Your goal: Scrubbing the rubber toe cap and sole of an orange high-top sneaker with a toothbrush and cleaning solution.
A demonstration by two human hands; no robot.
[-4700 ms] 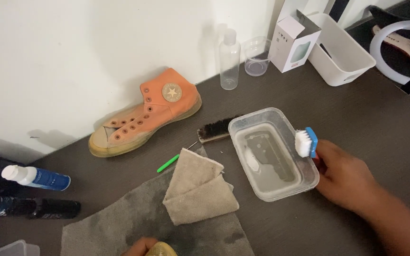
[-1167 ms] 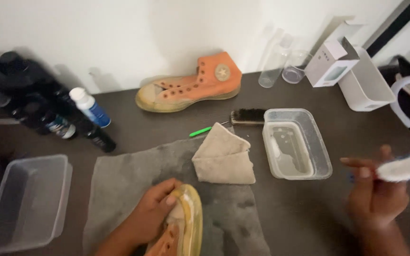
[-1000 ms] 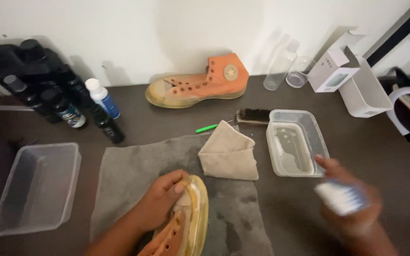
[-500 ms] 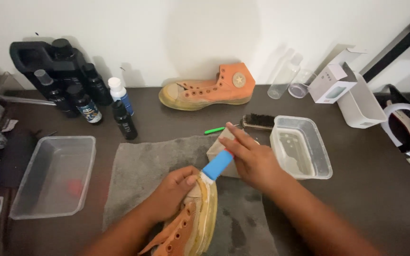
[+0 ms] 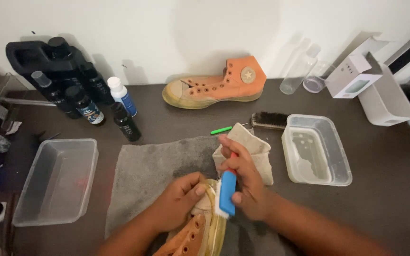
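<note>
My right hand (image 5: 245,182) is clamped on the blue brush (image 5: 227,192), fingers wrapped over its handle, and the bristles now sit against the yellowed rubber edge of the orange shoe (image 5: 200,232) at 6 o'clock on the desk (image 5: 385,199). A second ago that hand was out at 3 o'clock, carrying the brush through the air near the water tub (image 5: 316,149); half a second ago it was just arriving over the shoe. So the brush has come from the tub to the sole, and I judge the scrubbing of the sole edge has begun.

My left hand (image 5: 179,204) is closed on the shoe's toe end, thumb and fingers pressing it down on the grey towel (image 5: 153,170), much as it was before.

The folded beige cloth (image 5: 255,144) lies just beyond my right hand at 12 o'clock, with a green pick (image 5: 221,130) and a dark bristle brush (image 5: 269,120) past it. The other orange shoe (image 5: 217,85) lies on its side near the wall at 12 o'clock. Dark bottles (image 5: 88,106) cluster at 10 o'clock, and an empty clear tub (image 5: 55,182) lies at 9 o'clock.
</note>
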